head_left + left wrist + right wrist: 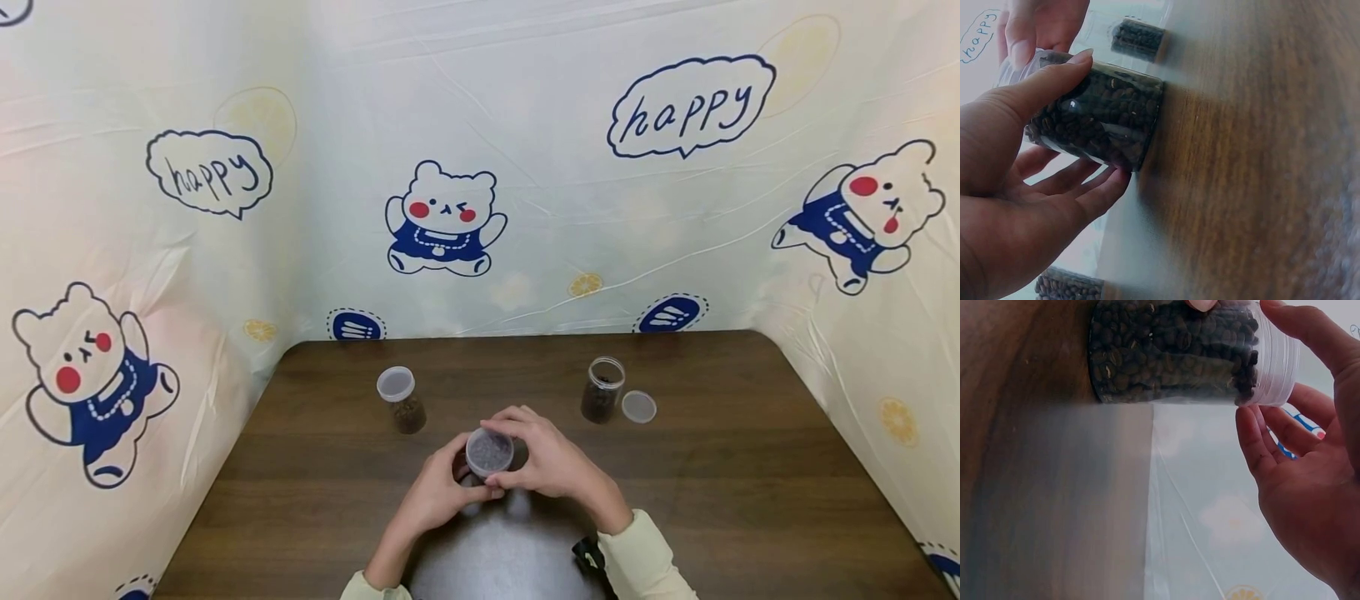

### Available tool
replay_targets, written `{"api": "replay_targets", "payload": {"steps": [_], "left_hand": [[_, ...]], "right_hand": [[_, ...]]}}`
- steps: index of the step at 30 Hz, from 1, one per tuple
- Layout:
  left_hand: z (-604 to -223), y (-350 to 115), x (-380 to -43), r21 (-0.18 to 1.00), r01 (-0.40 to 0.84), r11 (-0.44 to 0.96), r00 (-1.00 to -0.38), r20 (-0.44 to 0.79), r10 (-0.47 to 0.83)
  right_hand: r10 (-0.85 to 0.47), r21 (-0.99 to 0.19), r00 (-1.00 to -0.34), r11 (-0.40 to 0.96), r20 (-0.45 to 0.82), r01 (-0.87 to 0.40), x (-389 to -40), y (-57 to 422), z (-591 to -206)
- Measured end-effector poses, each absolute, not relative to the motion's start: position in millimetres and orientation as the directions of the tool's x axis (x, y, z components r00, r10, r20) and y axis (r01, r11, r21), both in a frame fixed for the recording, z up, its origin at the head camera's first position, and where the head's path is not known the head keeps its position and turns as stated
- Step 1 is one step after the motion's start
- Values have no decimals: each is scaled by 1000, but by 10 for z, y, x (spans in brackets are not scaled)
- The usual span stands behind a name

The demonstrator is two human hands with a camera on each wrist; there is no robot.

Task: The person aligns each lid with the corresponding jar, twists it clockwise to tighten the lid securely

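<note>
A clear jar of dark coffee beans (1100,115) stands on the table between my two hands, topped by a translucent lid (490,452). My left hand (437,492) holds the jar's body, its thumb on the near side and its fingers curled round the far side. At the top, my right hand (553,457) grips the rim of the lid (1280,365) between thumb and fingers. Whether the lid is tight or loose I cannot tell.
Back left on the wooden table (315,500) is a lidded jar of brown beans (407,414). Back right, an uncapped jar of dark beans (600,400) has a loose translucent lid (639,407) beside it. A printed cloth (540,275) hangs behind the table and along its sides.
</note>
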State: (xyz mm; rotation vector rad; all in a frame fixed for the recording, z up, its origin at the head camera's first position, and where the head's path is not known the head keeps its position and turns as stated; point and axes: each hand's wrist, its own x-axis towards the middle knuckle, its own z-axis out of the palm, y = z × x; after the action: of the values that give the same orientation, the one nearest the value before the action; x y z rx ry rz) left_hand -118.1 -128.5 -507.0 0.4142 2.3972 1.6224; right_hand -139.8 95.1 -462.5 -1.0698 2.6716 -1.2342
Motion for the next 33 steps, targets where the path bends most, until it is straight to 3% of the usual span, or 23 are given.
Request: {"api": "replay_targets", "payload": {"steps": [11,20,33], "left_hand": [[-5065,-1275,-1190,927,111,358,-941,-18,338],[-5074,-1269,-1188,924,122,362,-943,-6,333],[-5083,-1273,-1196,932,105,347,-942,-19,334]], "right_hand": [[-648,-679,-735,450,199,-580,-1463,992,-4582],[-697,-668,-682,401,221,-626,-1523,1027,-4599],[-662,-674,-720,437,208,-596,-1477,996,-4562]]}}
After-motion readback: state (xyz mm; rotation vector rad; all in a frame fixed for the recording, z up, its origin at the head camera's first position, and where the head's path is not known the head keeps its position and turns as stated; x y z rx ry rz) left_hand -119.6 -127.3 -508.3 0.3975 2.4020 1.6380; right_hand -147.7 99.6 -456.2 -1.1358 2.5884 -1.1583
